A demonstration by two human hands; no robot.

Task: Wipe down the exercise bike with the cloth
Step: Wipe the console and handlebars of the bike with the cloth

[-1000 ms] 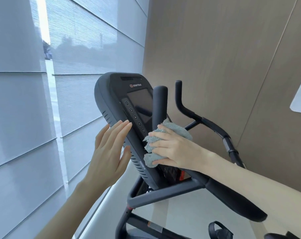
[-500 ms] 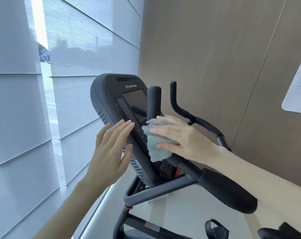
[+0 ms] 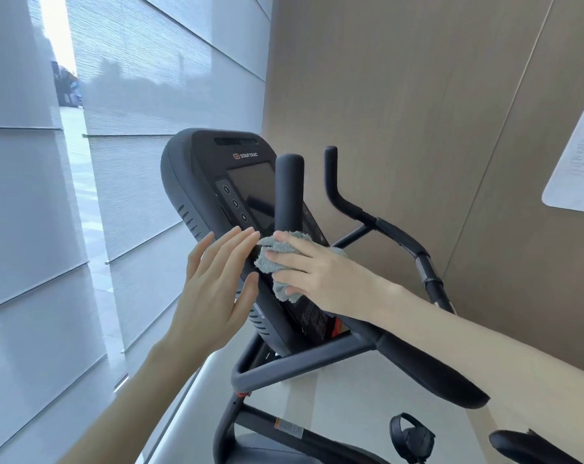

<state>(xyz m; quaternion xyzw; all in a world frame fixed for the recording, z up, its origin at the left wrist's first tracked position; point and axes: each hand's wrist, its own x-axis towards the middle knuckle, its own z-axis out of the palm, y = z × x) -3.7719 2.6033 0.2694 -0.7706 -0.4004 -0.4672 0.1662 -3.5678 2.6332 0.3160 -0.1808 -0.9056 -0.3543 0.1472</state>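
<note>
Cloth [image 3: 269, 262] slid leftward under right hand [image 3: 320, 279], now just beside left hand [image 3: 213, 289].

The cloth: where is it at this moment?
In the head view, the grey cloth is near the centre, where the right hand holds it against the lower console of the bike, just right of the fingertips of the left hand.
</note>
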